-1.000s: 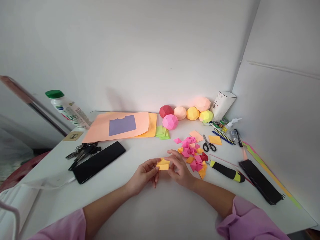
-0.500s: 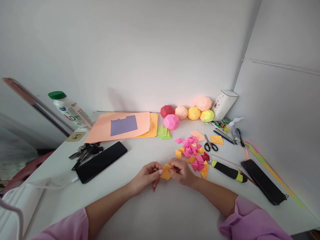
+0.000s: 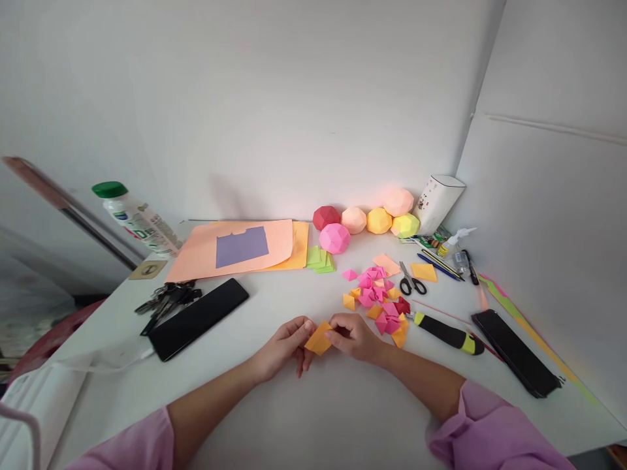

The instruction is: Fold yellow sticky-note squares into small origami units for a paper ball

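Note:
A small folded piece of orange paper (image 3: 319, 341) is held between my two hands above the near part of the table. My right hand (image 3: 356, 336) pinches its right corner between thumb and fingers. At its left edge, my left hand (image 3: 287, 346) has thumb and forefinger closed on the paper, the lower fingers hanging loosely curled. Just beyond my right hand lies a loose pile of small folded paper pieces (image 3: 372, 294), mostly pink with some orange and red ones.
Scissors (image 3: 410, 282) and a black-and-yellow handled tool (image 3: 448, 334) lie right of the pile. Faceted paper balls (image 3: 334, 238) stand along the wall. Peach paper sheets (image 3: 196, 251), keys (image 3: 171, 300) and a black phone (image 3: 200, 318) are left. A black case (image 3: 516, 352) lies far right.
The orange paper has turned and shifted slightly left, showing more of its long side. My left thumb has moved up along its edge. The rest of the table looks the same.

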Available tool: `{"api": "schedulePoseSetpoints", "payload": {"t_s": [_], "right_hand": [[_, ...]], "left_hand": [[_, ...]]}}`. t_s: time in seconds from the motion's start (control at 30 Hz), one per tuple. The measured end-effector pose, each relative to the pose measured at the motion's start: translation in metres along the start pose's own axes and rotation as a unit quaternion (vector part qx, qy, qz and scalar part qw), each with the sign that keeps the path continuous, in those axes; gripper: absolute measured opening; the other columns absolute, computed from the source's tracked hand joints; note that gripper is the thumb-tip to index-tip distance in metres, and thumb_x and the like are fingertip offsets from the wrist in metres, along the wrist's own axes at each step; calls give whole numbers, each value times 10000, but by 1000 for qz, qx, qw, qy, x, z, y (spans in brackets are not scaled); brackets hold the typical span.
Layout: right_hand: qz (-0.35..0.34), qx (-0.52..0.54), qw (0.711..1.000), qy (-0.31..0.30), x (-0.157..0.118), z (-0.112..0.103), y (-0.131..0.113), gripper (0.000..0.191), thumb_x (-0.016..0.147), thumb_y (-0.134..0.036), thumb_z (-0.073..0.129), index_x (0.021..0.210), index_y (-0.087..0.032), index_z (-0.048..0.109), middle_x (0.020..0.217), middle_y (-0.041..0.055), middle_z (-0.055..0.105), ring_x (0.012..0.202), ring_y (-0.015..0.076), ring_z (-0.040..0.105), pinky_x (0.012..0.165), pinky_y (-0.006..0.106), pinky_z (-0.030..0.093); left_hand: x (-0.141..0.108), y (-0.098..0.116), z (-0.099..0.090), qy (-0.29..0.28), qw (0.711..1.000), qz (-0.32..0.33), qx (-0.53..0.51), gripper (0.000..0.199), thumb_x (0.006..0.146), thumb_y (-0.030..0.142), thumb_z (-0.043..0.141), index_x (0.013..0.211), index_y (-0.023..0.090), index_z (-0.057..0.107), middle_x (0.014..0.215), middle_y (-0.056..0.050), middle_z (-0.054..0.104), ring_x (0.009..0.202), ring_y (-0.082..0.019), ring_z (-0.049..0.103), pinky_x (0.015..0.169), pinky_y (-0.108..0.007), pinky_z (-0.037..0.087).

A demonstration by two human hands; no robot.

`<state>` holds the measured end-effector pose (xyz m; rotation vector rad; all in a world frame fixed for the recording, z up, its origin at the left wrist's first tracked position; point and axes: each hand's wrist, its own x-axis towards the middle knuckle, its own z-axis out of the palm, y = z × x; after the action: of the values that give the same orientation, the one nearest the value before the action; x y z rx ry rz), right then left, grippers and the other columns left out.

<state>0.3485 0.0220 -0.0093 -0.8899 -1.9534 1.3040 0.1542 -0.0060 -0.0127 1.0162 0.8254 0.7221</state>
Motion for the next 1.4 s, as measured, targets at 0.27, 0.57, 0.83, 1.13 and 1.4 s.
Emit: {"api": "schedulePoseSetpoints", "payload": {"t_s": [0.27, 0.57, 0.83, 1.13, 1.4], "right_hand": [[-2, -22, 1000, -12, -1, 1, 2, 229, 794, -244, 530, 600, -170, 434, 573, -35, 412, 513, 77, 361, 463, 214, 280], [-5, 1, 1000, -12, 0, -2, 1, 261, 812, -275, 529, 588, -168, 449, 572, -30, 405, 509, 81, 355, 471, 225, 284], [42, 51, 997, -40, 2, -6, -1, 316, 827, -384, 545, 611, -155, 513, 597, -20, 403, 528, 85, 353, 467, 230, 267], [50, 75, 995, -33, 2, -8, 4, 321, 785, -390, 619, 584, -162, 515, 572, -34, 360, 517, 80, 313, 461, 233, 242], [54, 87, 994, -39, 2, -9, 4, 293, 789, -375, 623, 599, -163, 551, 567, -32, 376, 519, 86, 335, 471, 239, 255]], "left_hand": [[-1, -1, 4, 12, 1000, 10, 25, 345, 754, 416, 677, 846, 196, 427, 646, 63, 537, 377, -47, 482, 347, -177, 411], [-2, 0, 7, 53, 998, 38, 21, 353, 791, 400, 633, 984, 242, 384, 738, 90, 496, 305, 9, 362, 276, -145, 333], [0, -8, 9, 64, 993, 94, -19, 344, 817, 445, 595, 921, 249, 332, 739, 62, 539, 480, -98, 580, 346, -187, 447], [-4, -6, 11, 110, 986, 117, 53, 354, 783, 425, 635, 1062, 214, 585, 792, -5, 554, 602, -115, 519, 515, -244, 490], [-4, -7, 6, 60, 988, 125, 73, 367, 802, 335, 629, 1160, 267, 586, 922, -22, 487, 673, -120, 505, 571, -257, 482]]}}
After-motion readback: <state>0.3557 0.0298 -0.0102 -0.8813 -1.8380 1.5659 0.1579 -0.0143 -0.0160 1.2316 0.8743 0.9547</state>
